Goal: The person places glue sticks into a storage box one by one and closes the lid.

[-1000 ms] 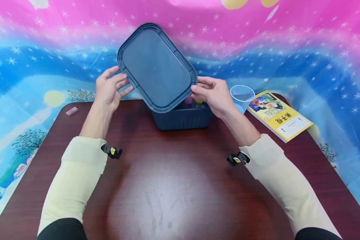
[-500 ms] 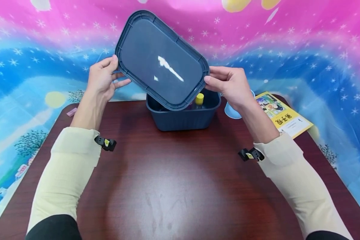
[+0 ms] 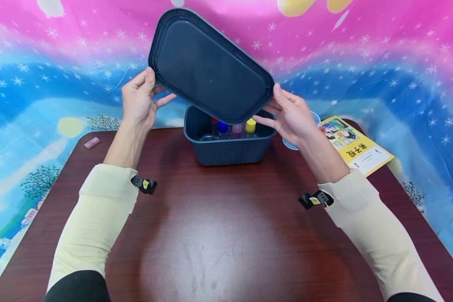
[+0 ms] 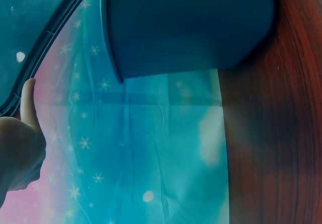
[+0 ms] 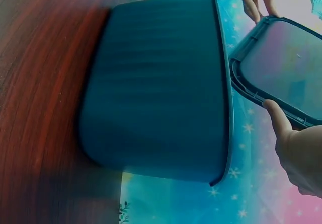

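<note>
Both hands hold a dark blue-grey rectangular lid, tilted, above a matching storage bin. My left hand pinches the lid's left edge, thumb on the near face. At the lid's lower right corner, my right hand grips the rim with its thumb in front. Inside the bin stand containers with a yellow cap, a blue cap and a purple cap; a red one is partly covered by the lid. In the right wrist view, the right thumb presses the lid's rim.
A yellow book lies at the table's back right. Beside it, a light blue cup is mostly hidden behind the right hand. A small pink block lies at the back left. A patterned cloth hangs behind the table.
The lid has risen and shifted right, tipping so its face looks darker. More of the bin's opening and its coloured caps now show. The right hand has moved right with the lid.
</note>
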`<action>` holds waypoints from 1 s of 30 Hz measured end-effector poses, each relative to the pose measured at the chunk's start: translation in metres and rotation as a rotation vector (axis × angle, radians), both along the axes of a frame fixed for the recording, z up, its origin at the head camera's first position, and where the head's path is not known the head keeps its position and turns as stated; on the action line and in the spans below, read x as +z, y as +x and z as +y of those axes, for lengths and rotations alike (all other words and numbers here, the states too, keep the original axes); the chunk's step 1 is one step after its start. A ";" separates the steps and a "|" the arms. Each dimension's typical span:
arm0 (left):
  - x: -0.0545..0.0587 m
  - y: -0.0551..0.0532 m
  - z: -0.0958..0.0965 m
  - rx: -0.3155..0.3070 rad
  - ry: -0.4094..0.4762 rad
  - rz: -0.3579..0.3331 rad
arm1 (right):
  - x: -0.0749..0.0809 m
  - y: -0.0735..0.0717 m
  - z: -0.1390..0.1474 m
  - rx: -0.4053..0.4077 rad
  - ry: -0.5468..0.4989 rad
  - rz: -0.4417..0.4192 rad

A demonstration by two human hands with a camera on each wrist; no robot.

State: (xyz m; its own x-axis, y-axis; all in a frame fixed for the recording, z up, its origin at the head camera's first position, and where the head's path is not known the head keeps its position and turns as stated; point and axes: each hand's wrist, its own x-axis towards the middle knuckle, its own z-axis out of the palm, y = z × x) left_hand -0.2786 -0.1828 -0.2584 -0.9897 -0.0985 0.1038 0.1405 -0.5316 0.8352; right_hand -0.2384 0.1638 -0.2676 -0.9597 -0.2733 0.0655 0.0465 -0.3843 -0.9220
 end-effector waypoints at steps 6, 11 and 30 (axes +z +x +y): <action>0.005 0.005 0.001 -0.038 -0.100 -0.029 | -0.002 0.000 0.004 -0.055 -0.001 0.019; 0.013 0.014 0.004 -0.104 -0.336 -0.043 | -0.003 0.001 0.009 -0.085 0.014 0.070; 0.003 0.018 0.007 -0.237 -0.318 0.112 | 0.000 0.008 0.016 -0.085 -0.110 0.147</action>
State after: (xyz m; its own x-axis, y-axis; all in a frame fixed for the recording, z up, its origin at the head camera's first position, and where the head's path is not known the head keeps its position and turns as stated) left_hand -0.2608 -0.1762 -0.2551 -0.9620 0.1848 0.2008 0.1447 -0.2781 0.9496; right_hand -0.2301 0.1796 -0.2681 -0.9569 -0.1753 0.2314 -0.1222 -0.4800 -0.8687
